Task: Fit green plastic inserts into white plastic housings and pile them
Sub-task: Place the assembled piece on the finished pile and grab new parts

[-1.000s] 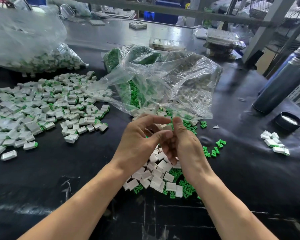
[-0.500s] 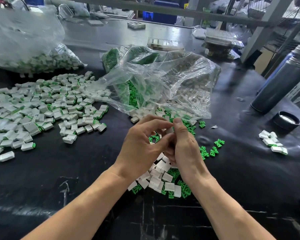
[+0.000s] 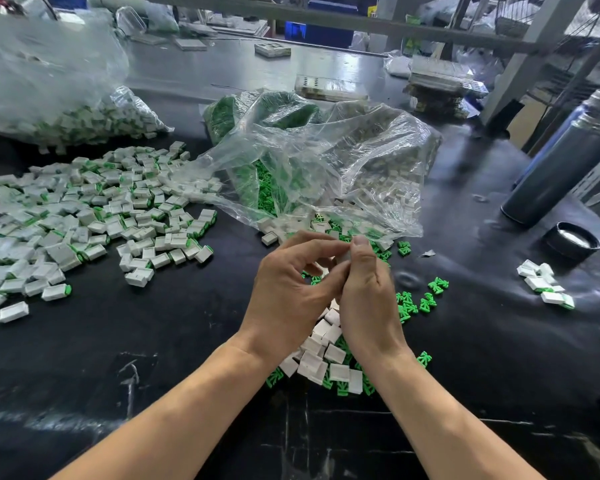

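Note:
My left hand (image 3: 286,292) and my right hand (image 3: 368,292) meet above the middle of the black table, fingertips pinched together on a small white housing (image 3: 342,255) that is mostly hidden by my fingers. Whether a green insert is in it cannot be seen. Below my hands lies a loose heap of white housings (image 3: 321,358) mixed with green inserts (image 3: 407,304). A wide pile of fitted pieces (image 3: 94,216), white with green ends, covers the table's left side.
A clear plastic bag (image 3: 319,168) of green inserts and housings lies open behind my hands. Another bag (image 3: 49,91) of parts sits at far left. A grey flask (image 3: 561,164), a black lid (image 3: 572,240) and a few fitted pieces (image 3: 544,285) are at right.
Both hands stayed pressed together over the same spot; the fingers shifted slightly around the piece, with the left fingers curling over it.

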A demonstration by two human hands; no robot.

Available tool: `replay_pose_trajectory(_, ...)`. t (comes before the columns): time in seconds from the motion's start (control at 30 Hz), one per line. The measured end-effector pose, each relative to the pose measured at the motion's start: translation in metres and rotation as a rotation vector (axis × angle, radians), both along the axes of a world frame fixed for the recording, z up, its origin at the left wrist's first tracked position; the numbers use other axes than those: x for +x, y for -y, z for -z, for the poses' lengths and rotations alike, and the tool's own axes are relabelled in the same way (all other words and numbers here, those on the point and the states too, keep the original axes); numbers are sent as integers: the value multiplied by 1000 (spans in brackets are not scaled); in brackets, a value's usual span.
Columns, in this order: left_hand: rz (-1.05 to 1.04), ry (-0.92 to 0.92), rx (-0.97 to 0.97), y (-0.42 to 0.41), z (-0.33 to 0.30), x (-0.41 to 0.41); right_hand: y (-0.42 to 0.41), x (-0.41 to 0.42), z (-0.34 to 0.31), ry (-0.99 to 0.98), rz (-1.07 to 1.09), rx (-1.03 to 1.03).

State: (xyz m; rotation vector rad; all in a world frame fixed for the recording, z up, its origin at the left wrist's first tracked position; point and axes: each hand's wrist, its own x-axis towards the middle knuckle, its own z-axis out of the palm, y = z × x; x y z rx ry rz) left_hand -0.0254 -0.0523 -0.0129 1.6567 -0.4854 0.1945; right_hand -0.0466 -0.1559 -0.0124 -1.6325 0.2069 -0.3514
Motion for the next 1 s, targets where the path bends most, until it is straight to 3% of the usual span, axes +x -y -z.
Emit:
replay_pose_trajectory(0.27,50,-48,-120,0,-1,1,-2,4,0,37,90,-158)
replay_pose_trajectory(0.5,51,-67,-141,0,2,3,2,6,4,18,35,-148)
replay_pose_trajectory(0.63,18,-28,-68,-3,0,5,4,2,4,9,-37,0)
replay_pose_trajectory(0.77,-78,20,45,-12,1,9,16,-2,3,50,33,-129)
replay_pose_trajectory(1.0,-154,149,246,-21,6,15,21,-2,0,130,-43,-204)
